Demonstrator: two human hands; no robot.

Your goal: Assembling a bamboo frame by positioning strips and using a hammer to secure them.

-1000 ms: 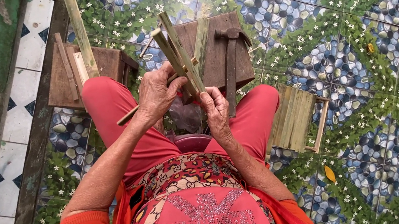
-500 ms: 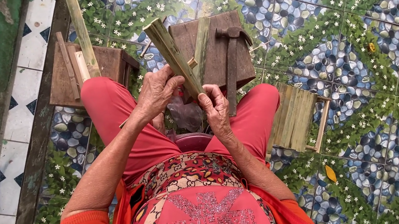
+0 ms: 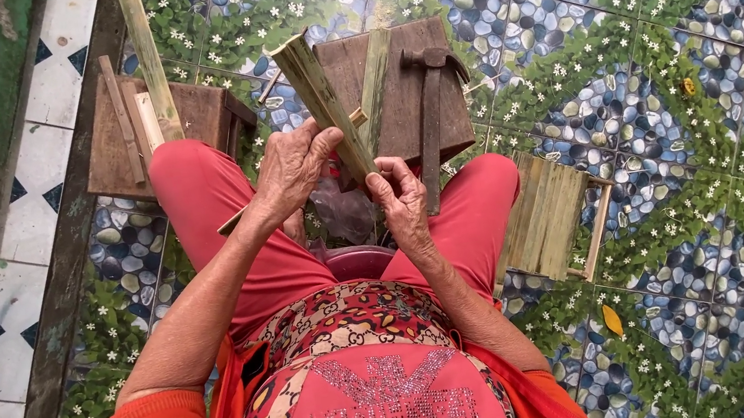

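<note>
Green split bamboo strips (image 3: 325,99), flat and fibrous, sit clasped in both hands, left (image 3: 290,167) and right (image 3: 400,200).

Bamboo piece (image 3: 325,99) lower end hidden behind left hand (image 3: 291,167) and right hand (image 3: 402,203). Bamboo pole (image 3: 145,56) left of it cut off by top edge.

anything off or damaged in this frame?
Nothing stands out. Both hands, left hand and right hand, grip the green bamboo piece over the lap. A hammer lies flat on the wooden block; a slatted bamboo panel rests beside the knee.
</note>
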